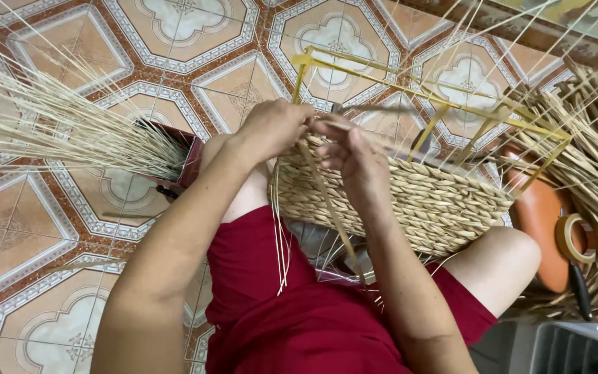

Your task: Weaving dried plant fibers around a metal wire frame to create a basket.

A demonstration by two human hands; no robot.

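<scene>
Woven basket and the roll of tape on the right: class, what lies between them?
In the head view, an orange stool seat, bearing the tape roll, beside the basket.

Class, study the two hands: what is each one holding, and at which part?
Both hands, left and right, grip pale straw strands at the top woven edge of the half-made basket. Exactly which strand each hand pinches cannot be told.

Basket [423,204]: coarse twisted straw rope, matt, wound on a smooth yellow frame [451,104]. Loose fibre bundle [57,125]: dry, pale. Floor [29,228]: glossy patterned ceramic tile. Shorts [292,312]: red cloth.
</scene>
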